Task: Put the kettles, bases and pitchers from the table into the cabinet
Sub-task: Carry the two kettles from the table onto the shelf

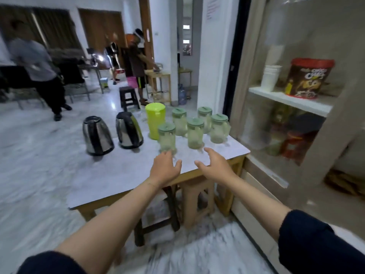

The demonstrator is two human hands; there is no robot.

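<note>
— Start with the big things. What's where?

— The cabinet [296,99] stands to the right of the counter [110,175], its shelf holding a stack of white cups [271,77] and a brown cereal tub [308,79]; lower down something reddish sits behind the glass, too blurred to name. Nothing from the counter looks to be in there yet, so I'd say the job is near its beginning.

— And on the counter?

— Two steel kettles [97,135] on the left side, upright. I can't make out separate bases. Next a tall lime-green pitcher [155,120], then five clear pitchers with green lids clustered toward the cabinet end. They look empty, though the blur makes that hard to swear to.

— Where are the hands?

— Both reach forward over the near edge. The left hand [165,168] has its fingers spread, holding nothing, tips just at the foot of the nearest clear pitcher [166,138]. The right hand [214,165] is likewise spread and empty, just short of the middle clear pitcher [195,133].

— So what does the next move turn on?

— Each pitcher stands straight ahead of its hand, long axis vertical. I'd guess one for each hand, wrapped around the body. The pitchers are crowded close, so a careless reach could knock a neighbour.
</note>
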